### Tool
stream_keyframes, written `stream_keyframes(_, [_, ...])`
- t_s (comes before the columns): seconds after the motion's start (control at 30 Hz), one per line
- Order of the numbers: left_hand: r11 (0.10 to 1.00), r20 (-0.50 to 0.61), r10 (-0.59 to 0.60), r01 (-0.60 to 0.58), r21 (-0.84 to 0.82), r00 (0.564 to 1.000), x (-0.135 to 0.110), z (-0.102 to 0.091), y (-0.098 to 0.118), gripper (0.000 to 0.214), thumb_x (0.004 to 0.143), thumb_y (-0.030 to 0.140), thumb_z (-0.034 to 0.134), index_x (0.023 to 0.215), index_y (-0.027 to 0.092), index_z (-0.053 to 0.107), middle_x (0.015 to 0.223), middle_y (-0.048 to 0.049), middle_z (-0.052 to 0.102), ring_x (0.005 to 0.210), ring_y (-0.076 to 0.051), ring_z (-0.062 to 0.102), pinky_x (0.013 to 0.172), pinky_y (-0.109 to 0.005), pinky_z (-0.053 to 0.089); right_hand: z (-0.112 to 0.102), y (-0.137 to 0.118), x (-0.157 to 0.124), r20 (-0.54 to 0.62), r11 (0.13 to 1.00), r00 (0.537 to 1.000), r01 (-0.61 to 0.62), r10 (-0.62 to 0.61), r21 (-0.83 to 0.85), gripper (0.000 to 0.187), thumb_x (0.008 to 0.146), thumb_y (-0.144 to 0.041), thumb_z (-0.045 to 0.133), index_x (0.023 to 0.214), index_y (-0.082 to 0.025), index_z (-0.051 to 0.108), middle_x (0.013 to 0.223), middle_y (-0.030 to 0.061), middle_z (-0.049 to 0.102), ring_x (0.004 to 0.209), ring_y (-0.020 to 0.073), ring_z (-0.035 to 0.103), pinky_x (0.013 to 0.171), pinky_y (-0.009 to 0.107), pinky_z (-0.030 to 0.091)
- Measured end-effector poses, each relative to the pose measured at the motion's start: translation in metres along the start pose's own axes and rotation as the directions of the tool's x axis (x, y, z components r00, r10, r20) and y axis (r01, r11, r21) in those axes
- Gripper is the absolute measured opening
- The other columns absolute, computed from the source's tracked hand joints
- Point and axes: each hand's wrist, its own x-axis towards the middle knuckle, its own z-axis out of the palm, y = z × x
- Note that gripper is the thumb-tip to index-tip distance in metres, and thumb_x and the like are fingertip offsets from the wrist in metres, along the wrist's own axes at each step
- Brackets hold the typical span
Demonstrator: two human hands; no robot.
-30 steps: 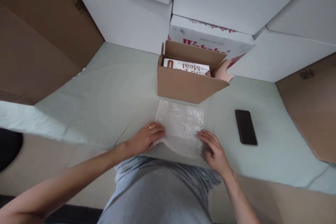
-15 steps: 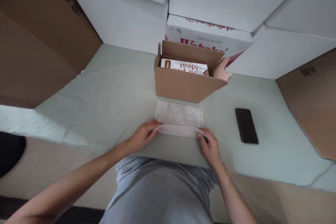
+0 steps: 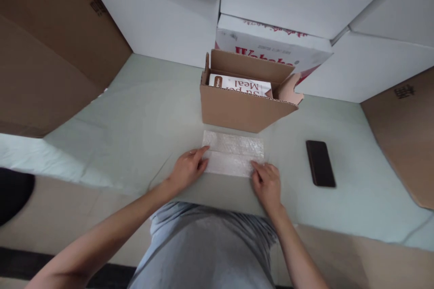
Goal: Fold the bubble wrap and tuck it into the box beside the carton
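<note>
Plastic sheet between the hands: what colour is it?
The plastic sheet is whitish, with a shiny, mottled surface; the head view shows it best.

The translucent sheet (image 3: pixel 233 154) is now lying folded, its near part turned down over itself, where a moment ago that flap was bowing up between the hands. It is covering less of the cloth (image 3: pixel 217 189) than before. Instead of pinching the raised flap, the left hand (image 3: pixel 188 168) is resting its forefinger on one side, the right hand (image 3: pixel 267 183) its fingertips on the other.
</note>
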Motion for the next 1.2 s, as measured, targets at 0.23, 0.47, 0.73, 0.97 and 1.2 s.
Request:
stream_keyframes(0.23, [0.932,0.037,0.35,-0.352,0.083,0.936,-0.008,-0.014,0.009,0.051,0.085,0.033,0.055,0.13,0.014,0.045,0.138,-0.0172,0.046,0.133,-0.032,0.035,0.107,-0.051,0.034,-0.002,-0.001,0.005,0.057,1.0,0.998,-0.006,0.005,0.017,0.027,0.088,-0.017,0.045,0.104,-0.014,0.066,0.077,0.0074,0.067,0.078,0.0206,0.055,0.078,0.04,0.046])
stream_keyframes(0.47, [0.926,0.094,0.376,-0.377,-0.014,0.922,-0.005,-0.011,0.006,0.037,0.09,0.023,0.044,0.124,0.008,0.052,0.13,-0.0169,0.055,0.127,-0.026,0.047,0.105,-0.043,0.041,-0.023,0.002,0.009,0.163,0.99,0.986,-0.063,0.042,0.127,0.037,0.08,-0.039,0.063,0.11,-0.017,0.061,0.089,0.009,0.062,0.089,0.0241,0.054,0.084,0.045,0.047])
stream_keyframes(0.73, [0.93,0.172,0.295,-0.241,-0.277,0.94,0.01,-0.035,-0.004,0.036,0.089,0.034,0.05,0.119,0.016,0.056,0.117,-0.0096,0.065,0.112,-0.022,0.058,0.1,-0.041,0.044,-0.022,0.013,-0.001,0.005,0.974,1.0,0.025,-0.027,0.225,0.017,0.079,-0.014,0.056,0.093,-0.02,0.063,0.123,0.0116,0.049,0.129,0.0294,0.035,0.104,0.055,0.033])
stream_keyframes(0.97, [0.923,0.103,0.131,-0.083,-0.375,0.986,0.002,-0.03,-0.008,0.025,0.09,0.028,0.045,0.109,0.017,0.057,0.105,-0.0095,0.064,0.099,-0.019,0.059,0.088,-0.034,0.048,-0.012,0.021,0.0,0.086,0.908,0.992,-0.12,0.093,0.401,0.014,0.084,-0.018,0.053,0.095,-0.022,0.061,0.121,0.0095,0.057,0.131,0.0247,0.037,0.106,0.053,0.031])
stream_keyframes(1.2, [0.979,0.041,-0.147,0.151,-0.134,0.988,0.008,-0.021,0.004,0.026,0.088,0.032,0.043,0.067,0.018,0.05,0.067,-0.0026,0.053,0.064,-0.016,0.051,0.063,-0.028,0.043,-0.007,0.018,0.005,-0.011,0.939,0.966,-0.247,0.257,0.239,0.02,0.088,-0.03,0.05,0.079,-0.017,0.062,0.118,0.0134,0.055,0.129,0.0273,0.036,0.106,0.055,0.03])
